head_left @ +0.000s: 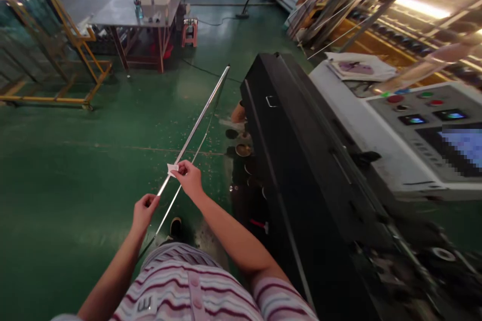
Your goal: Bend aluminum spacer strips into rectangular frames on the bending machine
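Note:
A long thin silver metal bar runs from near my body up and away over the green floor. My left hand is closed around its near end. My right hand sits a little farther along the bar, fingers pinched on a small white piece that rests against the bar. A second thin strip hangs just beneath the bar, and I cannot tell whether it is joined to it.
A black machine housing stands close on my right, with a grey control panel of buttons and screens beyond. Papers lie on it. A metal table with white boxes and a yellow rack stand farther back.

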Available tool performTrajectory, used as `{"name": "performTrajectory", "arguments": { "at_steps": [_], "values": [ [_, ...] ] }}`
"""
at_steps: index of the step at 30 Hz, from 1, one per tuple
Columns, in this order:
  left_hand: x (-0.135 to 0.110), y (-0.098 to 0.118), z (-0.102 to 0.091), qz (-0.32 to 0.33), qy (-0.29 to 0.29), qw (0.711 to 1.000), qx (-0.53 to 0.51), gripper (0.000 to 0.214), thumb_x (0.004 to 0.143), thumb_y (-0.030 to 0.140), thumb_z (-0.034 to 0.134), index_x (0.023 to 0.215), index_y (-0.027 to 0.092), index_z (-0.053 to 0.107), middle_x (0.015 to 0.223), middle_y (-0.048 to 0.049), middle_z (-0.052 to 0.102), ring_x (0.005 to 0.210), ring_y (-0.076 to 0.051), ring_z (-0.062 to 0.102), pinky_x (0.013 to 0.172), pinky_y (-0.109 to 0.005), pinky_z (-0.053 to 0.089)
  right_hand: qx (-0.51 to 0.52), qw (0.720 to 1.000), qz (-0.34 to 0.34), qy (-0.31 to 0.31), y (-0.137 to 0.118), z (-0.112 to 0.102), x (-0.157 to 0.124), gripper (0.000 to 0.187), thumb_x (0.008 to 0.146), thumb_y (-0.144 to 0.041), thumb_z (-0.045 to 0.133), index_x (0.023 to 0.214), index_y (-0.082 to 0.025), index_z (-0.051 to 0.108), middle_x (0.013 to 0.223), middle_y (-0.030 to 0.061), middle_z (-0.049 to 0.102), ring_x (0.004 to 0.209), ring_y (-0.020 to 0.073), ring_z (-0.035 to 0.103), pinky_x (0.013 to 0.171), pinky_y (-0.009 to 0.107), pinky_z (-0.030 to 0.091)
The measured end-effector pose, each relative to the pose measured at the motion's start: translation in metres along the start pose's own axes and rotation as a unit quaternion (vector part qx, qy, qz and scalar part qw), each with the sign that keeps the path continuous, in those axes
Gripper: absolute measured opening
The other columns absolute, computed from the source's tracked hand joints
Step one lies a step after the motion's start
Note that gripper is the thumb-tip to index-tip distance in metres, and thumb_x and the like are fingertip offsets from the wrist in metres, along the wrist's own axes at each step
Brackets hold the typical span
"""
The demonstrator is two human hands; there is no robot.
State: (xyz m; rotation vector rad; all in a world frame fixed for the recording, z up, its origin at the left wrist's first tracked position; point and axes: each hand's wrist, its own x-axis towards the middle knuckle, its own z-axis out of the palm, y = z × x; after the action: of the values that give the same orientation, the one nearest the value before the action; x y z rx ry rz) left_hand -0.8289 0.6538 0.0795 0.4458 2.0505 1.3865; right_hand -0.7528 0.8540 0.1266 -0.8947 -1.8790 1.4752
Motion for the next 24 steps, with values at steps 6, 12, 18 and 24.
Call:
{"name": "performTrajectory", "arguments": {
  "at_steps": [6,12,18,24],
  "values": [
    [0.029,0.020,0.009,0.001,0.014,1.000,0.002,0.043,0.078,0.059,0.068,0.078,0.017,0.067,0.063,0.0004,0.054,0.061,-0.013,0.043,0.059,-0.025,0.032,-0.233,0.968,-0.082,0.041,0.007,0.002,0.049,0.020,0.084,-0.039,0.070,0.089,-0.021,0.061,0.082,0.0009,0.063,0.079,0.0175,0.059,0.070,0.028,0.043],
    [0.092,0.055,0.043,0.013,0.041,0.999,0.005,0.044,0.077,0.061,0.069,0.079,0.016,0.067,0.065,0.0002,0.056,0.063,-0.013,0.045,0.060,-0.025,0.033,-0.196,0.959,-0.038,0.202,0.019,-0.063,0.145,0.047,0.088,-0.044,0.062,0.125,-0.018,0.047,0.121,0.0129,0.057,0.083,0.0183,0.060,0.069,0.032,0.048],
    [0.200,0.084,0.092,0.023,0.078,0.996,0.042,0.050,0.072,0.063,0.073,0.089,0.016,0.072,0.071,-0.0013,0.062,0.068,-0.016,0.053,0.062,-0.025,0.036,-0.220,0.968,-0.073,0.096,0.108,-0.197,0.164,0.032,0.092,-0.030,0.053,0.123,-0.021,0.052,0.122,0.0090,0.056,0.088,0.0172,0.061,0.082,0.034,0.051],
    [0.361,0.177,0.212,0.071,0.110,0.991,0.018,0.048,0.062,0.060,0.076,0.078,0.015,0.071,0.065,-0.0026,0.062,0.061,-0.016,0.050,0.058,-0.026,0.036,-0.204,0.970,0.129,0.013,0.244,-0.291,0.151,0.023,0.081,-0.018,0.061,0.103,-0.018,0.065,0.112,0.0098,0.061,0.102,0.0225,0.062,0.093,0.035,0.048]
  ]
}}
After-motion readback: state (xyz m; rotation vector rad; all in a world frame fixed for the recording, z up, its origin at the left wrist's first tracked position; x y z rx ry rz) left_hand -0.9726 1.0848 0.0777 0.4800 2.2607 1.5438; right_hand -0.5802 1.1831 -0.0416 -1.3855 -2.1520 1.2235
